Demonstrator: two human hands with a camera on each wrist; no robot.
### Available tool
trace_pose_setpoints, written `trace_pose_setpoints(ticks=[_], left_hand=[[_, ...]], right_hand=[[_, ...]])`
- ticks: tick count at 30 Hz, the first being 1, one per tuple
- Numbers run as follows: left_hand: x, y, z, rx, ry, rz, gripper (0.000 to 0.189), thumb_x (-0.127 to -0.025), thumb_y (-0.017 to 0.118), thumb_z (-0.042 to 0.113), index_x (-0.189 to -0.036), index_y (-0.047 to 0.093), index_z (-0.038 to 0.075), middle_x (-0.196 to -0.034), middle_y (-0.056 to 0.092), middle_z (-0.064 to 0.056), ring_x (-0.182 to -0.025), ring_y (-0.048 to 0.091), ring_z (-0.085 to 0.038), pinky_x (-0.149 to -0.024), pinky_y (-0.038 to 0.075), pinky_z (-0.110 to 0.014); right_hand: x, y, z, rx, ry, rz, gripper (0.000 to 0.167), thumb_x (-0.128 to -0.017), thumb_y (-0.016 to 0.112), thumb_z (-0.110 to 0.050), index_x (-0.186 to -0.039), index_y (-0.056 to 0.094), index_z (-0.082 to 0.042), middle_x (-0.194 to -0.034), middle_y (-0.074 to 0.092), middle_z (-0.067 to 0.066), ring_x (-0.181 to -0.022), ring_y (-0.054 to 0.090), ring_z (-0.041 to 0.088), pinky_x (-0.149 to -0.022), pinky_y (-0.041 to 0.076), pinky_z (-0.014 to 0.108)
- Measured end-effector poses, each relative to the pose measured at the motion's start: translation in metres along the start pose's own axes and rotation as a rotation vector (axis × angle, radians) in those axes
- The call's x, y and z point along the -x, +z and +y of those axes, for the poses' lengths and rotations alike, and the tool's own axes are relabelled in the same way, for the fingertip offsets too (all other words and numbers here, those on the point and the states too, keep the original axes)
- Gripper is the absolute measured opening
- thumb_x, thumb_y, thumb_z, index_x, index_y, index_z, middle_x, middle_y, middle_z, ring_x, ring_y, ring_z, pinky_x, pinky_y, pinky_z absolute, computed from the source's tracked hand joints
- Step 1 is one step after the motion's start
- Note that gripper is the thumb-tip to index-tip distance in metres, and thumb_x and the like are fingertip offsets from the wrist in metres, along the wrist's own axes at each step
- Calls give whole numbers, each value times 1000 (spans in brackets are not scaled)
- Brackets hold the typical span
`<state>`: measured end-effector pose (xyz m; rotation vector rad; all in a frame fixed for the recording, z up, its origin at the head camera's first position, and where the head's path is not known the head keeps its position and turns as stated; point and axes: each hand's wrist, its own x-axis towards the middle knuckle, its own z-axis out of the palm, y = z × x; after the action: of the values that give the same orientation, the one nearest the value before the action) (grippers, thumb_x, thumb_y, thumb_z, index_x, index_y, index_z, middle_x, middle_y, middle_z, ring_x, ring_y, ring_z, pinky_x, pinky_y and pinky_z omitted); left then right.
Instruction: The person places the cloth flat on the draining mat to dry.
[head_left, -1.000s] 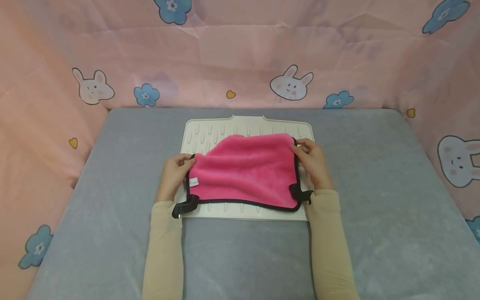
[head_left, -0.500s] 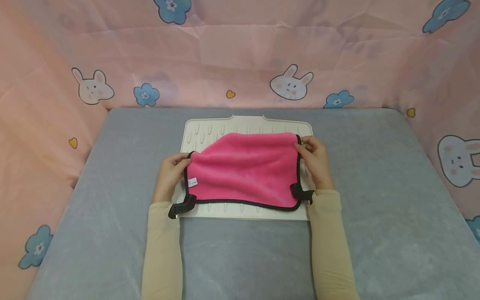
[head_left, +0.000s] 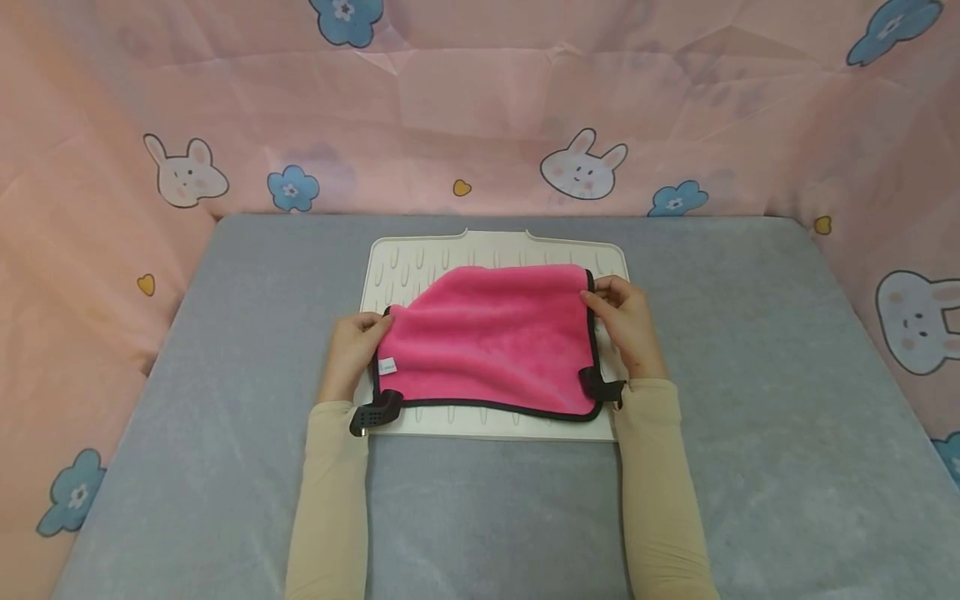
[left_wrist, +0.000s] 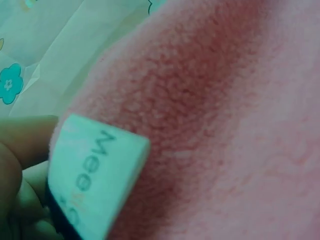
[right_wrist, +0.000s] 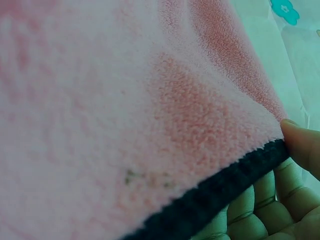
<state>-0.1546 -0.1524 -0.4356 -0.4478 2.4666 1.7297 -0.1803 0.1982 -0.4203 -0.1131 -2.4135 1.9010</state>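
Observation:
A pink plush towel [head_left: 487, 342] with black edging is spread over a cream ridged draining mat [head_left: 495, 425]. My left hand [head_left: 351, 350] pinches the towel's left edge between thumb and fingers, just above a small white tag [left_wrist: 95, 175]. On the opposite side my right hand [head_left: 628, 325] pinches the right edge near its upper end, thumb on the pink face. In the right wrist view the other fingers [right_wrist: 265, 195] curl behind the black border. The towel's far side rises in a soft fold, and it hides most of the mat.
The mat lies on a grey cloth-covered table [head_left: 480, 517]. A pink curtain [head_left: 420, 108] printed with rabbits and flowers stands behind and at both sides. Black wrist cameras [head_left: 375, 410] overlap the towel's near corners in the head view.
Both hands moved slightly apart, drawing the towel wider, then came back inward to about where they were one second ago. Both kept their pinch on the towel.

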Motion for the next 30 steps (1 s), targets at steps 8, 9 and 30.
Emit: trace_pose_setpoints(ticks=[8,9,30], left_hand=[[-1,-4,0,49,13,-112,31,-94,51,8,-119,59,-8,-85,65,-9,-62,54,-4,-56,44,-18],[-1,-4,0,69,15,-114,32,-94,50,7,-121,58,-8,-86,65,-9,-62,55,-4,-57,45,-18],[-5,-5,5,131,54,-115,34,-95,54,24,-112,60,-4,-83,57,0,-80,50,-11,-69,40,-23]], right_hand=[[0,-1,1,-2,-1,4,20,-90,62,-6,-100,55,10,-73,57,-12,-69,51,4,-63,42,19],[-1,-1,1,-4,-3,2,20,-90,62,-6,-100,55,10,-72,57,-12,-69,52,4,-63,42,19],[-1,-3,-3,23,33,-57,24,-91,61,-8,-103,55,12,-76,57,-10,-72,52,6,-66,45,19]])
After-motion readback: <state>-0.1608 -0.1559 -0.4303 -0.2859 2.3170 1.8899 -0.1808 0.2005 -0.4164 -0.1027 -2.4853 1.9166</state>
